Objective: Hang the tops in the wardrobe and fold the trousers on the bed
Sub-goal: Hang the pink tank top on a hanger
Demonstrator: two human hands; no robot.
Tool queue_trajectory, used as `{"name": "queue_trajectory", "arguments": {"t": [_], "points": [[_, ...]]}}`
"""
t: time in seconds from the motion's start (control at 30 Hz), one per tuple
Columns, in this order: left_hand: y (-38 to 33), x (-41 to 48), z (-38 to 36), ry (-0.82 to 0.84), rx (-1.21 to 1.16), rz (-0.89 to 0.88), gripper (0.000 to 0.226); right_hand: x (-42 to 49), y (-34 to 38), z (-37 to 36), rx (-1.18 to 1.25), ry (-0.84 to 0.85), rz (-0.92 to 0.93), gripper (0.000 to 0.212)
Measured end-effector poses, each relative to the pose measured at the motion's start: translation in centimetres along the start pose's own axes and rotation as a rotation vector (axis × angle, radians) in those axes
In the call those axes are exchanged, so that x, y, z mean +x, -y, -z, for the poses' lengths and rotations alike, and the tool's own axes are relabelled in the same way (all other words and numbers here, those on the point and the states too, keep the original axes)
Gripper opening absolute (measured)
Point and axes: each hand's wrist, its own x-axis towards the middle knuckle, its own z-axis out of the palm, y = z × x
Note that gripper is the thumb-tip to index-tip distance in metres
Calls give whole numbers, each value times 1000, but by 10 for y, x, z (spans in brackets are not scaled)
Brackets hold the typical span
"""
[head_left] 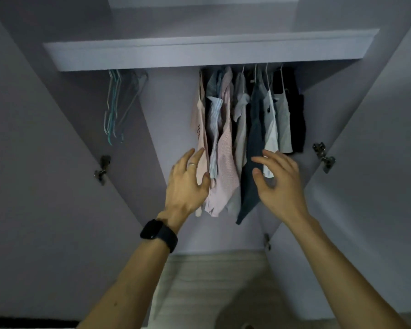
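Stood before the open wardrobe (173, 103). Held the left grip (188, 181) released, fingers spread, touching the pink top (223, 167). Held the right grip (278, 184) released too, fingers loosely bent, at the dark blue top (253, 143). Saw both tops hanging under the shelf (199, 51), empty hangers (114, 105) well apart at the left

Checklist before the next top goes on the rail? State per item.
1. Wardrobe doors open: ok.
2. Empty hangers at the left end: ok.
3. Left hand free: ok, open, fingers by the pale pink top.
4. Right hand free: ok, open, by the dark blue top.
5. Gap between the empty hangers and the hung tops: ok.
6. Next top to hang in view: not ok, none shows.
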Motion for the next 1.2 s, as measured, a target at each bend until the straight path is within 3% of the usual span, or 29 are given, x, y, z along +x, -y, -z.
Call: {"name": "queue_trajectory", "arguments": {"t": [0.27, 0.53, 0.9, 1.03, 1.2], "points": [[-6, -21, -67, 210, -33, -37, 65, -53, -37, 11, -76, 46, -167, 30], [-18, -3, -135, 555, -66, -389, 61, -142, -55, 20, -304, -78, -535, 25], [-98, -102, -207, 1053, -124, -1034, 59, -326, 28, 38, -611, -540, -1098, 22], [-144, -183, -213, 1202, -134, -1280, 59, -396, 68, 40, -513, -725, -1454, 24], [-189, -262, -224, 1322, -125, -1488, 59, -454, 87, 46, -447, -898, -1687, 27]]}}
